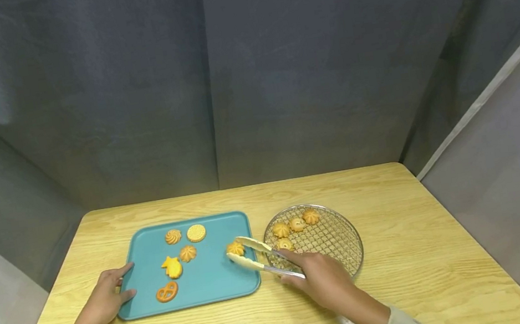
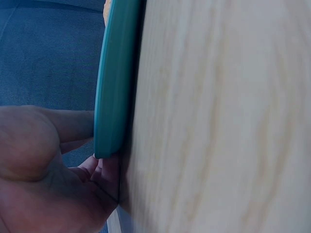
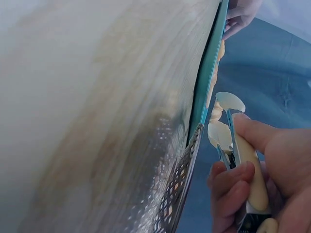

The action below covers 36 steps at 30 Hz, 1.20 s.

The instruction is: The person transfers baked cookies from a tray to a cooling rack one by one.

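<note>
By right hand (image 1: 325,280), tongs (image 1: 255,265) are gripped | by left hand (image 1: 105,300), teal tray (image 1: 217,280) is held at edge | on its right end, fluted cookie (image 1: 235,248) is flanked by tips; could be dropped if pinched off-centre | beside, round wire rack (image 1: 333,240) is seen

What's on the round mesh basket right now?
Four cookies show on the round mesh basket, toward its far and left side. The right hand and tongs cover part of its near-left area, so I can't tell whether anything lies there.
</note>
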Motion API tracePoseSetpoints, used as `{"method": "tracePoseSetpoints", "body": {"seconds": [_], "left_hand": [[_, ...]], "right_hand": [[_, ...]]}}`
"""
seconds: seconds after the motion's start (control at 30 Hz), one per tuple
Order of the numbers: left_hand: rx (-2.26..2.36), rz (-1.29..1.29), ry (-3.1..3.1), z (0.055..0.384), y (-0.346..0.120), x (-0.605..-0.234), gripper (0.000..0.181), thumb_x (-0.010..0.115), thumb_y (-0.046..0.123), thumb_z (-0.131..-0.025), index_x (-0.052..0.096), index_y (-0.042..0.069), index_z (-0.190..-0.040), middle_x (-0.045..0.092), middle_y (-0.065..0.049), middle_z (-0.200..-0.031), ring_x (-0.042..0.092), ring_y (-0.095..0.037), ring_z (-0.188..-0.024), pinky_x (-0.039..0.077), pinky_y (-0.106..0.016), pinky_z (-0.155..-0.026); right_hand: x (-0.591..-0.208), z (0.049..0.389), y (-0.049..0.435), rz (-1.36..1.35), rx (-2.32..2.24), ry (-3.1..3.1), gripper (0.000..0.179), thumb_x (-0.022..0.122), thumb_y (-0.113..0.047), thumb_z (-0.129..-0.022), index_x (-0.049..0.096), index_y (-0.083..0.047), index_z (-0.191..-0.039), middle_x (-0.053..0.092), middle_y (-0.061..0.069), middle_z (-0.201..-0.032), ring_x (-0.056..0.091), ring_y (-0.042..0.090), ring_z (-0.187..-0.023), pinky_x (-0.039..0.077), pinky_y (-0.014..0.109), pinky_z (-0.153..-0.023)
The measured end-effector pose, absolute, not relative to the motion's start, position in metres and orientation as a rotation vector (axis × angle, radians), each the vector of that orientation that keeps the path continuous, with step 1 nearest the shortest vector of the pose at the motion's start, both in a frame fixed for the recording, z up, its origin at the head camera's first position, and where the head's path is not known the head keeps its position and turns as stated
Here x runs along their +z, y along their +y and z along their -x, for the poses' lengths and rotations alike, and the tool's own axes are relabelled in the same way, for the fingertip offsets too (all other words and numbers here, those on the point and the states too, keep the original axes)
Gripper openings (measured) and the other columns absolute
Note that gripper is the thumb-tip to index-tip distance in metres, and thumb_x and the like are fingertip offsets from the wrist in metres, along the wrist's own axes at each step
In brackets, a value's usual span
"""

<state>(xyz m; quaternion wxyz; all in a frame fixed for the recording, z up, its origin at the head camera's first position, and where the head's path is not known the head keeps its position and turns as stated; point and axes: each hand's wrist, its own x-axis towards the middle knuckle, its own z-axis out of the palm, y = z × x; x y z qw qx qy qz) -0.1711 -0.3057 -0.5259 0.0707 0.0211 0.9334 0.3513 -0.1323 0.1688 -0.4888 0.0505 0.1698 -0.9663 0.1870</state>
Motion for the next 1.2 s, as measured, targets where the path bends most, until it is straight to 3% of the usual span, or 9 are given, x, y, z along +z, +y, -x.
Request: {"method": "tracePoseSetpoints", "body": {"seconds": [0.27,0.47,0.67,0.77,0.83,0.9,1.0,1.1,1.2], "left_hand": [[1.070,-0.064,2.805,0.170,-0.305,-0.526,0.065,0.064,-0.005,-0.097,0.034,-0.012,-0.154,0.033,-0.036,-0.141,0.046,-0.051,-0.121,0.052,-0.053,-0.090],[1.061,-0.063,2.810,0.171,-0.305,-0.526,0.065,0.064,-0.004,-0.097,0.034,-0.012,-0.154,0.033,-0.036,-0.140,0.047,-0.051,-0.120,0.052,-0.053,-0.090],[1.054,-0.052,2.809,0.171,-0.305,-0.525,0.065,0.064,-0.004,-0.097,0.034,-0.012,-0.154,0.034,-0.036,-0.140,0.047,-0.051,-0.121,0.052,-0.053,-0.091],[1.054,-0.052,2.808,0.170,-0.304,-0.525,0.065,0.064,-0.003,-0.097,0.034,-0.012,-0.154,0.034,-0.036,-0.140,0.047,-0.051,-0.121,0.052,-0.054,-0.091],[1.053,-0.056,2.810,0.170,-0.305,-0.525,0.065,0.064,-0.003,-0.097,0.034,-0.012,-0.154,0.034,-0.036,-0.140,0.047,-0.051,-0.121,0.052,-0.054,-0.091],[1.052,-0.060,2.811,0.170,-0.305,-0.526,0.065,0.064,-0.003,-0.097,0.034,-0.012,-0.154,0.034,-0.036,-0.140,0.047,-0.052,-0.121,0.052,-0.054,-0.091],[1.044,-0.055,2.814,0.171,-0.305,-0.526,0.065,0.064,-0.003,-0.097,0.034,-0.011,-0.154,0.035,-0.036,-0.140,0.047,-0.052,-0.121,0.052,-0.055,-0.092],[1.044,-0.046,2.812,0.171,-0.305,-0.526,0.065,0.064,-0.003,-0.097,0.034,-0.011,-0.154,0.035,-0.036,-0.140,0.047,-0.052,-0.121,0.052,-0.057,-0.093],[1.050,-0.045,2.807,0.170,-0.305,-0.525,0.065,0.064,-0.003,-0.098,0.033,-0.011,-0.154,0.034,-0.036,-0.140,0.047,-0.052,-0.122,0.052,-0.057,-0.093]], "right_hand": [[-0.486,0.122,0.188,-0.436,0.611,-2.957,0.063,0.077,-0.048,-0.089,0.059,-0.030,-0.147,0.068,-0.008,-0.079,0.045,0.003,-0.058,0.043,0.023,-0.052],[-0.488,0.118,0.203,-0.357,0.651,-2.987,0.062,0.077,-0.046,-0.090,0.059,-0.029,-0.147,0.052,-0.009,-0.064,0.036,0.005,-0.053,0.036,0.024,-0.049],[-0.490,0.113,0.214,-0.309,0.663,-2.983,0.062,0.077,-0.047,-0.090,0.061,-0.026,-0.146,0.053,-0.011,-0.067,0.040,0.004,-0.058,0.037,0.024,-0.052],[-0.490,0.110,0.219,-0.288,0.682,-2.981,0.062,0.076,-0.047,-0.091,0.060,-0.025,-0.147,0.069,-0.005,-0.080,0.057,0.010,-0.064,0.050,0.028,-0.057],[-0.489,0.109,0.224,-0.264,0.696,-2.988,0.062,0.075,-0.048,-0.092,0.059,-0.027,-0.147,0.072,-0.001,-0.086,0.060,0.013,-0.066,0.051,0.030,-0.059],[-0.489,0.108,0.228,-0.247,0.693,-2.984,0.061,0.075,-0.049,-0.092,0.059,-0.027,-0.147,0.077,0.006,-0.110,0.063,0.014,-0.071,0.053,0.032,-0.061],[-0.487,0.106,0.235,-0.194,0.692,-3.018,0.062,0.074,-0.050,-0.092,0.058,-0.029,-0.148,0.073,0.007,-0.090,0.042,0.009,-0.058,0.039,0.027,-0.052],[-0.487,0.105,0.242,-0.162,0.692,-3.021,0.062,0.074,-0.049,-0.092,0.058,-0.028,-0.148,0.075,0.009,-0.098,0.037,0.007,-0.056,0.035,0.025,-0.048],[-0.487,0.104,0.247,-0.133,0.707,-3.030,0.062,0.073,-0.049,-0.093,0.058,-0.027,-0.149,0.070,0.003,-0.085,0.030,0.009,-0.053,0.030,0.026,-0.045]]}}
